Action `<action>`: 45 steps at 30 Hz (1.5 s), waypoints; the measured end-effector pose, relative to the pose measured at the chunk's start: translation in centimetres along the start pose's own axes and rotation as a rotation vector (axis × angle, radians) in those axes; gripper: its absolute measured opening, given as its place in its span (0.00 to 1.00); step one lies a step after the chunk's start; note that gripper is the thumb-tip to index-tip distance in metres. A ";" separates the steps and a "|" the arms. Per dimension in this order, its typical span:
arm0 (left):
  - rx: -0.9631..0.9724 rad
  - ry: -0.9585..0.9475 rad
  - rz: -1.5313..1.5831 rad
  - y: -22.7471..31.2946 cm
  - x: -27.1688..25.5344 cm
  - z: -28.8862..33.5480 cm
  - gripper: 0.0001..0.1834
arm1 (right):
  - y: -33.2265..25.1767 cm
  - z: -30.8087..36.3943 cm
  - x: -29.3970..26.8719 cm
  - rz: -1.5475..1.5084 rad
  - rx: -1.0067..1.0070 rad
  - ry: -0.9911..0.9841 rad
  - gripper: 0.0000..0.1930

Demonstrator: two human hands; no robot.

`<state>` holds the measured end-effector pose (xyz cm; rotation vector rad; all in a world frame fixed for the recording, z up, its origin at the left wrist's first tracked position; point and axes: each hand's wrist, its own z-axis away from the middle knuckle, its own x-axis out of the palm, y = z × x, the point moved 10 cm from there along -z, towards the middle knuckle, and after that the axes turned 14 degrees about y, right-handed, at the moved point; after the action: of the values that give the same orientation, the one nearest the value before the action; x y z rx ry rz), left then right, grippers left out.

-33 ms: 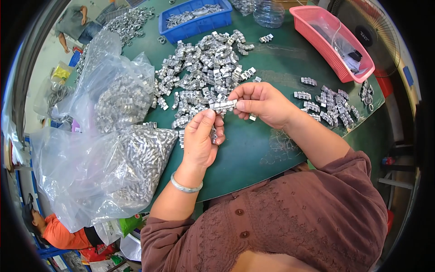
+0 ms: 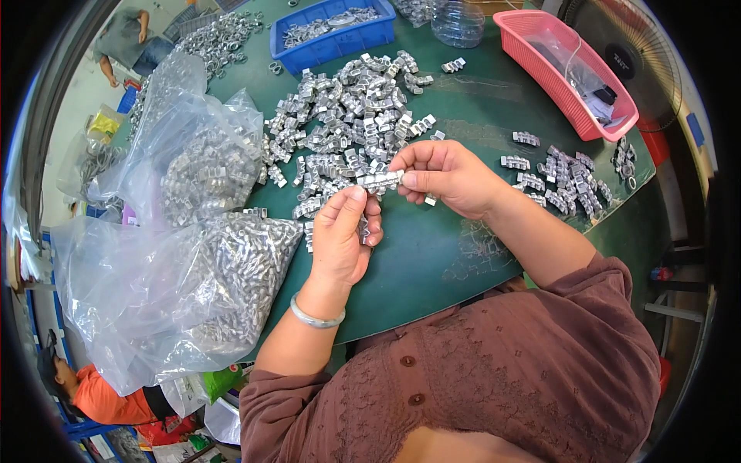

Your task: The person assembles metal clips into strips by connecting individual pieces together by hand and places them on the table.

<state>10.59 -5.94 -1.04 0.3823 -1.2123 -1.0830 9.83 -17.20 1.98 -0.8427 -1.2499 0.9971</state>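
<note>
Between my two hands is a short strip of joined silver metal links (image 2: 380,180), held up over the green table. My left hand (image 2: 340,231) pinches its left end between thumb and forefinger. Another silver piece (image 2: 363,229) shows by that hand's curled fingers; whether it is gripped I cannot tell. My right hand (image 2: 455,181) has thumb and fingers closed on the strip's right end. Just beyond the hands spreads a heap of similar silver link pieces (image 2: 351,108). Off to the right, beside my right forearm, lies a smaller group of link strips (image 2: 571,181).
Clear plastic bags of metal parts (image 2: 243,270) crowd the left side. A blue tray (image 2: 332,48) of parts stands at the back, near a clear plastic jar (image 2: 457,23). At the far right are a pink basket (image 2: 567,92) and a fan (image 2: 629,62). Two people are at the left.
</note>
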 end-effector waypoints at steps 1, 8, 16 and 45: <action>-0.001 0.001 0.001 -0.1 -0.1 0.0 0.07 | 0.1 0.1 0.1 -0.009 0.006 -0.008 0.08; 0.014 -0.019 -0.029 0.1 0.1 0.0 0.07 | 0.3 -0.1 -0.1 -0.010 0.037 0.000 0.08; 0.029 -0.003 -0.008 0.4 0.1 0.2 0.06 | 0.5 -0.1 -0.2 -0.009 0.067 0.005 0.08; -0.208 -0.027 -0.003 -1.6 0.1 0.0 0.11 | -0.8 0.3 0.6 0.103 -0.124 -0.002 0.10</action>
<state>9.84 -6.76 -2.21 0.2094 -1.1105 -1.2079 9.69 -16.89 2.94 -1.0111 -1.2899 1.0104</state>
